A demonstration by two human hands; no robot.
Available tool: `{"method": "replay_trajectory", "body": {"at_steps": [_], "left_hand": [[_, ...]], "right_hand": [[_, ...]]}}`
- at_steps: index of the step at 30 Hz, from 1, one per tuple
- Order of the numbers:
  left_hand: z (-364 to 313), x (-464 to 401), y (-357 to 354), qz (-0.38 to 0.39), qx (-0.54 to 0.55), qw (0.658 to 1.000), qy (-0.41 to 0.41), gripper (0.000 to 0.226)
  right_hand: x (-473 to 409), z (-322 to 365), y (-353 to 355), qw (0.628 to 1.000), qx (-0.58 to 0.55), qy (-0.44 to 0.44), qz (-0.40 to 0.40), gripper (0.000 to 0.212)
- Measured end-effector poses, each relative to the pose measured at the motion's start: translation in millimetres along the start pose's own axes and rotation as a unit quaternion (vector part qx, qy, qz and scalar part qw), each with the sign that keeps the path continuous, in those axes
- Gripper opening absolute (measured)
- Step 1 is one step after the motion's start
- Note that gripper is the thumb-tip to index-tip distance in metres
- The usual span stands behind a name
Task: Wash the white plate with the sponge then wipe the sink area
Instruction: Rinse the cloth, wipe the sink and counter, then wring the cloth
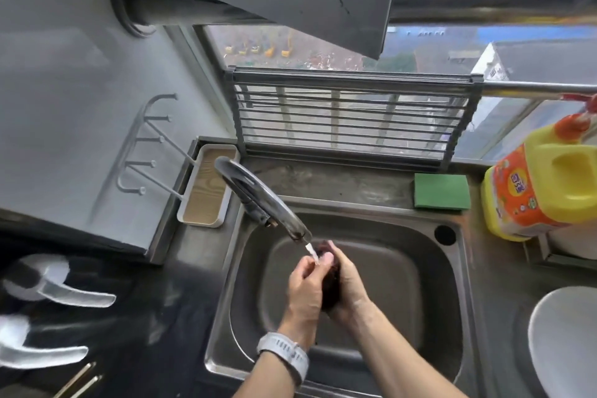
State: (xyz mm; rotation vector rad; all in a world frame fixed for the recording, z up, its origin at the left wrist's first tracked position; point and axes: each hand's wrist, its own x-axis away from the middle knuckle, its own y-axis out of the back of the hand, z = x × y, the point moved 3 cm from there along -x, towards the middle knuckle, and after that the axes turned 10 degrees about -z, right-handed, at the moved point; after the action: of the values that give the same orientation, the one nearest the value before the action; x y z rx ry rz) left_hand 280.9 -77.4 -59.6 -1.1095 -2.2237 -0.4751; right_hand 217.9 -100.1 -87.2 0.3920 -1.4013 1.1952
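Both hands meet over the basin of the steel sink [429, 271], directly under the spout of the faucet [258, 200], from which a thin stream of water [311, 252] falls onto them. The left hand [303, 287], with a white watch [286, 355] on its wrist, and the right hand [347, 287] are curled around a dark, coarse scrubbing pad [330, 281] pressed between them; the pad's exact kind cannot be told.

A green sponge [442, 191] lies flat on the desk ledge beyond and to the right of the hands, just beside a yellow detergent jug [536, 191] with an orange label. The white plate [565, 342] rests on the desk well to the right of the hands, partly cut off by the frame edge.

Beyond the hands, a slatted metal rack [352, 116] leans against the window. To the far left of the hands a white tray [206, 184] sits by the wall, under a row of white hooks [151, 139].
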Motion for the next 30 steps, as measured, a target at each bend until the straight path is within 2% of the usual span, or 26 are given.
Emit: {"method": "replay_trajectory", "body": {"at_steps": [2, 3, 5, 6, 7, 8, 10, 11, 13, 14, 16, 20, 22, 25, 30], "left_hand": [[6.7, -6.1, -2.4, 0.008, -0.122, 0.981, -0.15, 0.02], [8.9, -9.0, -2.9, 0.038, -0.218, 0.946, -0.239, 0.03], [9.7, -16.9, -3.2, 0.075, -0.398, 0.822, -0.399, 0.05], [8.3, -20.7, -2.4, 0.069, -0.447, 0.769, -0.452, 0.052], [4.9, -22.8, -1.1, 0.055, -0.467, 0.741, -0.479, 0.051], [-0.6, -22.5, 1.2, 0.036, -0.47, 0.739, -0.481, 0.05], [-5.2, -25.2, 5.8, -0.008, -0.452, 0.787, -0.421, 0.056], [-6.0, -24.8, 8.3, -0.019, -0.425, 0.831, -0.359, 0.059], [-2.9, -25.6, 12.4, -0.027, -0.348, 0.907, -0.234, 0.05], [-1.5, -26.3, 11.8, -0.028, -0.32, 0.928, -0.189, 0.041], [-0.2, -29.8, 9.5, -0.03, -0.303, 0.94, -0.155, 0.032], [1.1, -37.5, 5.1, -0.04, -0.3, 0.943, -0.136, 0.036], [2.7, -43.0, 6.1, -0.046, -0.298, 0.945, -0.13, 0.038], [7.3, -50.4, 9.9, -0.055, -0.28, 0.953, -0.099, 0.039], [8.9, -49.0, 12.3, -0.06, -0.237, 0.967, -0.067, 0.036]], "right_hand": [[2.5, -6.0, -6.6, 0.999, -0.043, 0.007, 0.023, 0.035], [3.4, -7.8, -6.5, 0.998, -0.062, 0.012, 0.029, 0.039], [5.0, -10.0, -1.9, 0.994, -0.106, 0.016, 0.038, 0.049], [5.6, -11.4, 0.3, 0.991, -0.124, 0.017, 0.037, 0.054], [4.0, -13.6, 1.8, 0.99, -0.134, 0.016, 0.033, 0.056], [2.6, -15.7, 1.5, 0.991, -0.133, 0.013, 0.023, 0.058], [4.7, -14.5, -7.0, 0.993, -0.114, 0.025, -0.001, 0.058], [3.0, -14.7, -11.6, 0.995, -0.1, 0.026, -0.012, 0.054], [-6.7, -19.2, -16.5, 0.996, -0.064, 0.025, -0.054, 0.043], [-13.6, -22.2, -17.0, 0.996, -0.04, 0.026, -0.079, 0.039], [-19.6, -23.8, -16.5, 0.994, -0.01, 0.037, -0.1, 0.031], [-15.2, -18.8, -10.5, 0.99, 0.087, 0.084, -0.078, 0.016], [-15.6, -17.6, -10.8, 0.983, 0.112, 0.101, -0.106, 0.023], [-31.0, -21.8, -6.3, 0.964, 0.159, 0.124, -0.176, 0.045], [-26.4, -10.4, -3.4, 0.881, 0.361, 0.19, -0.238, 0.063]]}}
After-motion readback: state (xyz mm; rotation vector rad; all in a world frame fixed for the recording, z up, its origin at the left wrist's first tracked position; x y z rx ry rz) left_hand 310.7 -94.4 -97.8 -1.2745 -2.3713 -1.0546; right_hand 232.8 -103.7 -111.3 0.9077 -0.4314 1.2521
